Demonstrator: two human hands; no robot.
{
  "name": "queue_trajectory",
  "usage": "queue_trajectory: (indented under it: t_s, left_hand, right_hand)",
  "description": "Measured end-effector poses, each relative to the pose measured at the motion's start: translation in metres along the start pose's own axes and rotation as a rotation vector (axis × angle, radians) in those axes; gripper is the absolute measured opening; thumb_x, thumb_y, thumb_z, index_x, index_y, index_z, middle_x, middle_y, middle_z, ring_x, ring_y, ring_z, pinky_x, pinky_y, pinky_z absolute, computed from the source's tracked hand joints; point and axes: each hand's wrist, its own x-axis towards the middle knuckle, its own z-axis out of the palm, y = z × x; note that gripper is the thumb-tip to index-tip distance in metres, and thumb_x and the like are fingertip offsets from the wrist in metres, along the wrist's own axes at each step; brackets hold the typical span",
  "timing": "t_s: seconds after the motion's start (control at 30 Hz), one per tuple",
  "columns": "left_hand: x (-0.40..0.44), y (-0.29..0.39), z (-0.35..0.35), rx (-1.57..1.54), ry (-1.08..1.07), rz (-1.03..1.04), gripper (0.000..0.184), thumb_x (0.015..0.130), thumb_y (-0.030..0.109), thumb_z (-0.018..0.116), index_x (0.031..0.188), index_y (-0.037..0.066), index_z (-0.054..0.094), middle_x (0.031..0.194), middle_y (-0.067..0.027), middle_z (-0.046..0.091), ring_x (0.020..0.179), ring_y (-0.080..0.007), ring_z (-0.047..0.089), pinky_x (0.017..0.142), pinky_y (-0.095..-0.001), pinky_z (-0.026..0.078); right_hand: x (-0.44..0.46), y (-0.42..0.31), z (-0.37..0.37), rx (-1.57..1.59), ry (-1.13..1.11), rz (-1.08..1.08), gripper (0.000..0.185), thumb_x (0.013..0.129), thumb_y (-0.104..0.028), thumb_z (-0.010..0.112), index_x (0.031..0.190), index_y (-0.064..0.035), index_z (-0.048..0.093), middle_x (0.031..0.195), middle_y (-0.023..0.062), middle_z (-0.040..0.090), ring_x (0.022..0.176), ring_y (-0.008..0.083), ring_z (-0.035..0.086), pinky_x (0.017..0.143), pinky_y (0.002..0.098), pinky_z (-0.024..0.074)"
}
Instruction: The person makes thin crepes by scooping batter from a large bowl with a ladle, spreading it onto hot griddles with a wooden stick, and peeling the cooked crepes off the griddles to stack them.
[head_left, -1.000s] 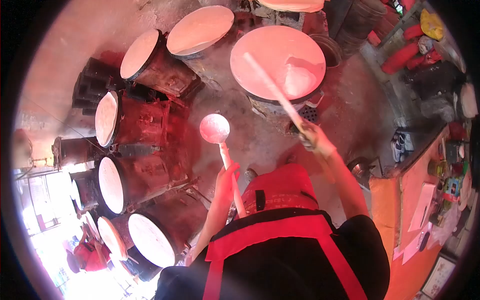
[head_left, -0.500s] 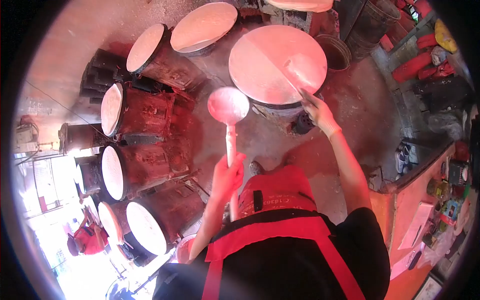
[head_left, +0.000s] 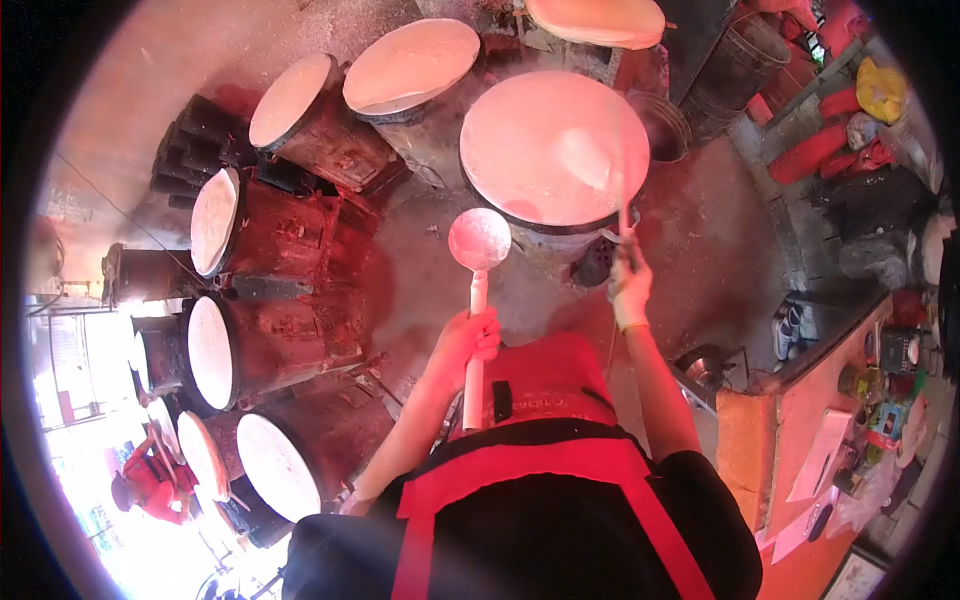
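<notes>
My left hand point(head_left: 468, 348) is wrapped round the handle of a ladle point(head_left: 480, 238). The ladle's bowl points away from me, smeared with something pale, just short of the nearest round griddle point(head_left: 530, 140). A pale layer like thin batter covers that griddle, with a shiny lighter patch at right of centre. Closed round a long thin stick point(head_left: 625, 190), my right hand point(head_left: 629, 285) is at the griddle's near right edge. The stick reaches over the right part of the griddle and looks blurred; I cannot tell whether it touches the surface.
Several more round griddles on drum-like stoves point(head_left: 285, 335) curve round the left and far side. Metal buckets point(head_left: 735, 60) stand at the far right. An orange counter point(head_left: 790, 455) with jars is close on my right. Another person point(head_left: 155, 480) in red is at lower left.
My right hand has drawn back toward me, and the stick has swung from slanting across the griddle to nearly straight ahead. The ladle has moved slightly right and nearer me.
</notes>
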Motion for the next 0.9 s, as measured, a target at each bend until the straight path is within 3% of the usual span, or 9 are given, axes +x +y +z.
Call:
queue_trajectory:
  t_s: [0.1,0.13,0.33,0.4,0.57,0.63,0.7,0.8,0.9]
  left_hand:
    - [0.001,-0.008,0.007,0.115,0.057,0.067,0.013,0.096,0.015,0.057,0.094,0.007,0.046,0.075,-0.0003,0.048,0.053,-0.0061,0.04,0.042,-0.0197,0.03]
    - [0.0,-0.007,0.011,0.12,0.058,0.061,0.013,0.096,0.016,0.057,0.096,0.007,0.047,0.075,0.0003,0.048,0.053,-0.0054,0.04,0.042,-0.0194,0.03]
    - [0.017,0.009,0.016,0.241,0.018,0.101,0.016,0.097,0.022,0.057,0.096,0.008,0.049,0.073,0.002,0.049,0.051,-0.0057,0.04,0.042,-0.0211,0.032]
    - [0.038,0.024,0.023,0.307,0.073,0.131,0.018,0.096,0.023,0.057,0.092,0.008,0.048,0.07,0.0024,0.047,0.05,-0.0067,0.04,0.042,-0.0226,0.034]
    - [0.142,0.061,0.028,0.564,0.053,0.257,0.012,0.09,0.013,0.055,0.091,0.005,0.047,0.066,-0.0013,0.046,0.05,-0.012,0.046,0.042,-0.0275,0.037]
    - [0.169,0.056,0.043,0.532,0.086,0.25,0.011,0.087,0.01,0.053,0.091,0.003,0.047,0.066,-0.0033,0.047,0.05,-0.014,0.048,0.042,-0.0293,0.039]
    - [0.179,0.044,0.067,0.397,0.155,0.21,0.009,0.085,0.008,0.052,0.089,0.001,0.047,0.065,-0.0049,0.049,0.05,-0.0151,0.049,0.043,-0.0307,0.04]
    - [0.209,0.027,0.066,0.221,0.028,0.137,0.01,0.085,0.006,0.053,0.091,-0.001,0.048,0.069,-0.0061,0.051,0.051,-0.0158,0.049,0.043,-0.031,0.042]
    - [0.145,0.089,0.044,0.7,-0.401,0.46,0.013,0.088,0.006,0.053,0.097,-0.002,0.048,0.072,-0.005,0.052,0.052,-0.0133,0.049,0.043,-0.029,0.042]
  right_hand:
    - [-0.01,-0.049,0.02,-0.026,-0.077,0.233,0.038,0.095,-0.01,0.059,0.133,-0.0027,0.056,0.115,0.0025,0.065,0.095,0.0094,0.058,0.086,0.0233,0.045]
    - [0.011,-0.051,0.015,-0.081,-0.098,0.159,0.038,0.095,-0.009,0.058,0.132,-0.0023,0.057,0.112,0.0021,0.065,0.093,0.0092,0.057,0.084,0.0231,0.045]
    - [0.035,-0.047,-0.008,-0.158,-0.261,0.127,0.041,0.095,-0.033,0.062,0.134,-0.0204,0.058,0.057,-0.012,0.035,0.04,0.0014,0.027,0.037,0.0216,0.0208]
    - [-0.012,-0.095,-0.011,-0.114,-0.337,0.329,0.04,0.096,-0.028,0.062,0.134,-0.0197,0.058,0.059,-0.0126,0.037,0.043,0.0003,0.028,0.038,0.0199,0.0207]
    - [-0.036,-0.05,-0.041,-0.138,-0.131,0.179,0.037,0.097,-0.021,0.061,0.133,-0.0265,0.059,0.064,-0.0118,0.043,0.046,0.0002,0.032,0.038,0.0192,0.023]
    - [-0.058,-0.067,-0.005,0.0,0.027,0.366,0.036,0.096,-0.023,0.062,0.132,-0.0261,0.06,0.063,-0.0104,0.044,0.044,0.0011,0.032,0.038,0.0196,0.0237]
    - [-0.064,-0.057,0.013,0.053,-0.1,0.484,0.032,0.095,-0.036,0.061,0.127,-0.0326,0.061,0.055,-0.0063,0.04,0.037,0.0067,0.032,0.035,0.0253,0.0251]
    - [-0.073,-0.063,0.036,0.195,-0.182,0.686,0.034,0.095,-0.037,0.059,0.13,-0.0362,0.057,0.055,-0.0052,0.04,0.036,0.0093,0.033,0.034,0.0265,0.0249]
    - [-0.069,-0.106,0.043,0.24,-0.229,0.767,0.034,0.095,-0.037,0.06,0.129,-0.035,0.056,0.053,-0.0045,0.041,0.034,0.0115,0.034,0.033,0.0272,0.0245]
